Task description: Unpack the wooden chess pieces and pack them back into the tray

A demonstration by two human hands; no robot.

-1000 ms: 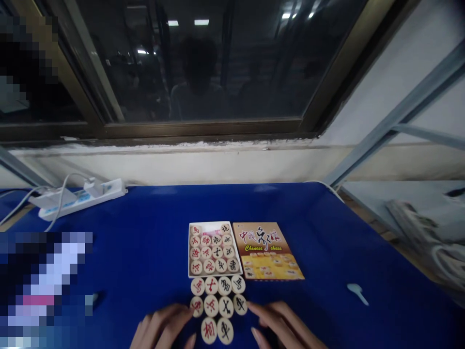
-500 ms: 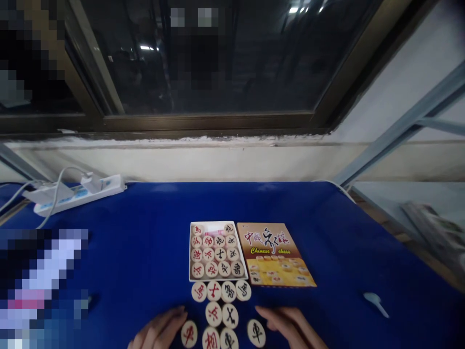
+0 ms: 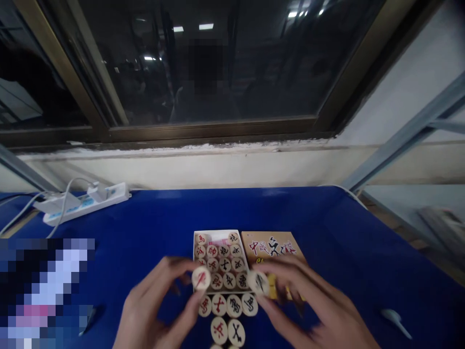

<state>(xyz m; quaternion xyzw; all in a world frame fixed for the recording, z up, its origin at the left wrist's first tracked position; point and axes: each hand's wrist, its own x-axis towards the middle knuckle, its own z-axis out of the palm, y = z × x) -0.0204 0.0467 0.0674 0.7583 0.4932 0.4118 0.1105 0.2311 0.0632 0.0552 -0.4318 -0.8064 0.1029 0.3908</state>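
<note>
My left hand [image 3: 154, 308] pinches a round wooden chess piece with a red character [image 3: 201, 278] and holds it over the front left corner of the white box [image 3: 196, 261]. My right hand [image 3: 312, 305] pinches a second chess piece with a black character [image 3: 258, 282] at the box's front right corner. The box holds several chess pieces [image 3: 221, 259] laid flat in rows. Several loose pieces [image 3: 227, 306] lie on the blue tabletop [image 3: 145, 232] just in front of the box, between my hands. The box lid [image 3: 271, 245], printed with Chinese chess art, lies to the right, partly under my right hand.
A white power strip [image 3: 89, 196] with cables lies at the back left of the table. A small pale blue object [image 3: 394, 318] rests at the right. A window sill and wall run behind the table. A metal frame stands at the right.
Both hands have risen from the near table edge and moved forward to the box, each lifting one piece from the loose group. The camera tilted slightly.
</note>
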